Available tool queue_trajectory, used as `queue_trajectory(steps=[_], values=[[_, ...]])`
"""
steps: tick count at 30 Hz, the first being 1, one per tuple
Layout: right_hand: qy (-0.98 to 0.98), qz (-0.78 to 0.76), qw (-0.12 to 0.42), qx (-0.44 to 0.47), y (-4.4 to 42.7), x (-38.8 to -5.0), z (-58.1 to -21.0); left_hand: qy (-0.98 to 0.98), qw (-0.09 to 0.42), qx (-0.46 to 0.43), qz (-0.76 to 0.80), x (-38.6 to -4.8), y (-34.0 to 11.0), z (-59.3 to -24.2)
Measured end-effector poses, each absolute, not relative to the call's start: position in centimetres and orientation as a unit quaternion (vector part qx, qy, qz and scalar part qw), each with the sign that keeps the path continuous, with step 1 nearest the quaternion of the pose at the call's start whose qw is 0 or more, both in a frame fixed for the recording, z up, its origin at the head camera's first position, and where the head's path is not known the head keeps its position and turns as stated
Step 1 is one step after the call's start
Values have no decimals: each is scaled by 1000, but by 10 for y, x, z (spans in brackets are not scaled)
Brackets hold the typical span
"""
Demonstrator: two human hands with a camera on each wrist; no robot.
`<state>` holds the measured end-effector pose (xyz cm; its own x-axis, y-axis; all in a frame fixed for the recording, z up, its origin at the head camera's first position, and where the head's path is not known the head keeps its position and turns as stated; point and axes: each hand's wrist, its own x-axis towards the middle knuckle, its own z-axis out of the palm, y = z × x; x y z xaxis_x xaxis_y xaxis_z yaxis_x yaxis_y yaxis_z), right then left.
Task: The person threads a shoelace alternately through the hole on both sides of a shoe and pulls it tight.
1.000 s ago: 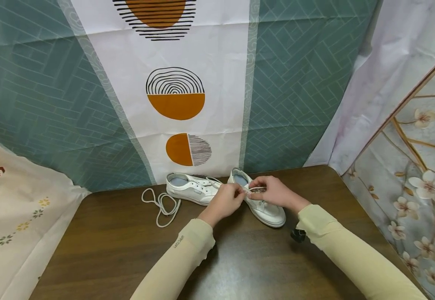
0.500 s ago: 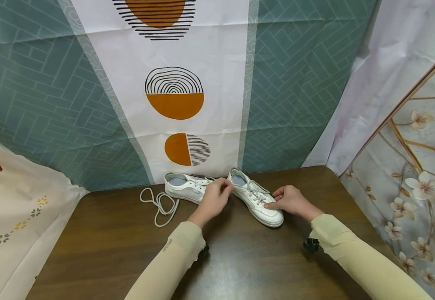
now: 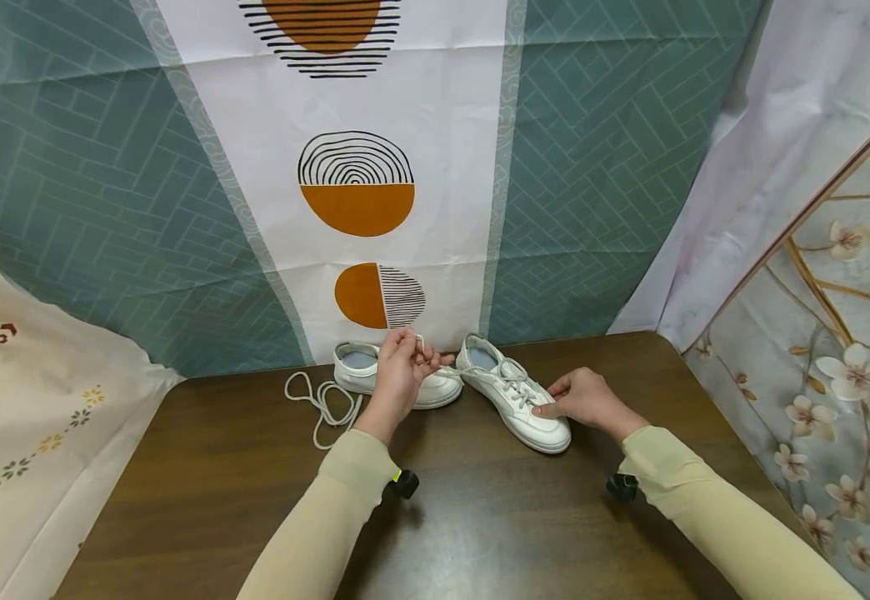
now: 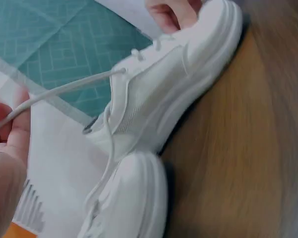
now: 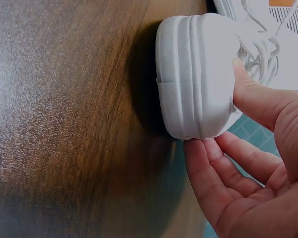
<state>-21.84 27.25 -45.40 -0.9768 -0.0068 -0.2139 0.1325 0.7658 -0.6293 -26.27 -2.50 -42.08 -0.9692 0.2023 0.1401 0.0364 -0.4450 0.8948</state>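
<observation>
A white lace-up sneaker (image 3: 506, 398) stands on the table at the right, toe pointing toward the front right. My right hand (image 3: 585, 402) grips its toe end, thumb on top and fingers along the far side, as the right wrist view shows. From its upper eyelet a white shoelace (image 4: 64, 90) runs taut to my raised left hand (image 3: 399, 375), which holds it. Behind that hand lies a second white sneaker (image 3: 438, 392), partly hidden. In the left wrist view another lace end (image 4: 108, 148) hangs loosely between the two shoes.
A loose white shoelace (image 3: 322, 406) lies coiled left of the second sneaker. The brown wooden table (image 3: 480, 517) meets a patterned cloth (image 3: 585, 283) hanging behind the shoes. A floral cloth (image 3: 817, 417) borders the right side.
My right hand let go of the lacing and moved right to the sneaker's toe. My left hand drew the lace leftward and up, away from the shoe.
</observation>
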Motion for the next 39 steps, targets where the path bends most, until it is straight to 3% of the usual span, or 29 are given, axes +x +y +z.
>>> queue_trajectory(steps=[3, 7, 12, 25, 33, 39], values=[[933, -342, 103, 38, 273, -219, -456, 669, 37, 156, 726, -258, -29, -418], [934, -340, 103, 34, 273, -220, -458, 887, -21, 217, 406, -254, -35, -421], [936, -338, 99, 30, 274, -221, -458, 942, -34, 271, 197, -255, -46, -434], [939, -329, 98, 31, 275, -220, -458, 937, -49, 240, 250, -260, -99, -433], [941, -324, 100, 27, 275, -220, -455, 951, -65, 173, 247, -256, -145, -435], [938, -329, 105, 29, 275, -221, -456, 952, -51, 184, 240, -252, -152, -439]])
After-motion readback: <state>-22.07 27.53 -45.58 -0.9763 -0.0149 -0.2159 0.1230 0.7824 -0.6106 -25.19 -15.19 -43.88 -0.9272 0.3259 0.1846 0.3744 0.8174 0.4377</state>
